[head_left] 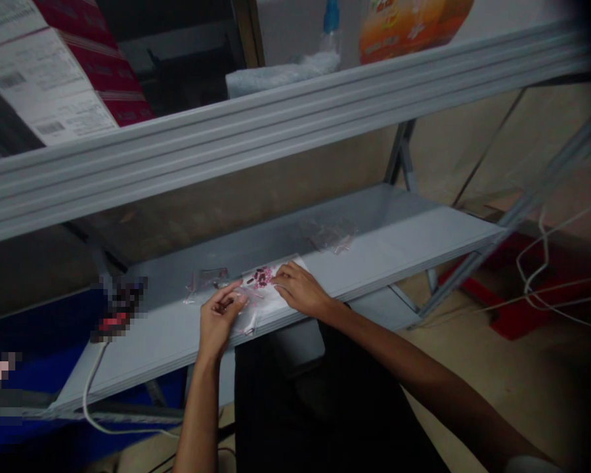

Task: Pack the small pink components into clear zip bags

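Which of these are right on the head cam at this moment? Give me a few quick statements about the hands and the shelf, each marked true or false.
1. The right hand rests on a clear plastic bag holding small dark red pieces. True.
2. The left hand holds a spray bottle. False: it is at the left edge of the clear plastic bag.
3. A second clear bag lies farther back on the shelf. True.
4. The shelf under the hands is red. False: it is grey.
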`<state>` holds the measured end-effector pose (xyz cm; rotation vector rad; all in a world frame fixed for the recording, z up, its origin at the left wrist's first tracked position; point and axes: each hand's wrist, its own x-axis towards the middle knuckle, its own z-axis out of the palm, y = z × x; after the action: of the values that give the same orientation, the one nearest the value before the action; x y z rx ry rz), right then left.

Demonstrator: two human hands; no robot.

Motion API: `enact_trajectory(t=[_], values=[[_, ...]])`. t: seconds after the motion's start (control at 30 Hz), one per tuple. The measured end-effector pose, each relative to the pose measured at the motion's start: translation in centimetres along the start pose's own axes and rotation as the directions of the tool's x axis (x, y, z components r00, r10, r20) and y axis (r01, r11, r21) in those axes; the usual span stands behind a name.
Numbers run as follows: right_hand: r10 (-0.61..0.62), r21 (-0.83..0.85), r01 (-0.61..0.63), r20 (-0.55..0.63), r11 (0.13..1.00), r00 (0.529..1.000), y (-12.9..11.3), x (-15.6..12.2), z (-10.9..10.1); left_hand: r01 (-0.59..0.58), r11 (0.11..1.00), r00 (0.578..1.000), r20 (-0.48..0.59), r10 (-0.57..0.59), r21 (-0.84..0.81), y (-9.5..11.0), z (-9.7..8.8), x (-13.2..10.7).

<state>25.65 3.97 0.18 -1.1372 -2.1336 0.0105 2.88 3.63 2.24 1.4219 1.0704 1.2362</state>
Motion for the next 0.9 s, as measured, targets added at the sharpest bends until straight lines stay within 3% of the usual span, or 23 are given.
enact_trajectory(t=[0.27, 0.47, 0.57, 0.77, 0.9], values=[[0.029, 0.069, -0.03, 0.009, 0.997, 1.0, 0.0, 0.1, 0.1, 0.031, 0.999, 0.999, 0.04, -0.031, 0.018, 0.0, -0.1, -0.1], [0.019, 0.441, 0.022, -0.088, 0.897, 0.996, -1.3, 0.3, -1.4, 0.041, 0.996, 0.991, 0.127, -0.052, 0.082, 0.6, 0.1, -0.3], [0.003, 0.51, 0.046, -0.094, 0.859, 0.996, -2.5, 0.2, -1.4, 0.02, 0.993, 0.979, 0.199, -0.043, 0.116, 0.8, 0.2, -0.4], [0.043, 0.5, 0.01, -0.096, 0.866, 0.994, -2.4, 0.0, -0.3, -0.004, 0.996, 0.978, 0.207, -0.014, 0.089, 0.5, 0.2, -0.3], [0.052, 0.237, -0.022, -0.122, 0.971, 0.991, -0.5, -0.1, -0.3, 0.012, 0.998, 0.987, 0.157, -0.022, 0.064, 0.3, 0.2, -0.3]])
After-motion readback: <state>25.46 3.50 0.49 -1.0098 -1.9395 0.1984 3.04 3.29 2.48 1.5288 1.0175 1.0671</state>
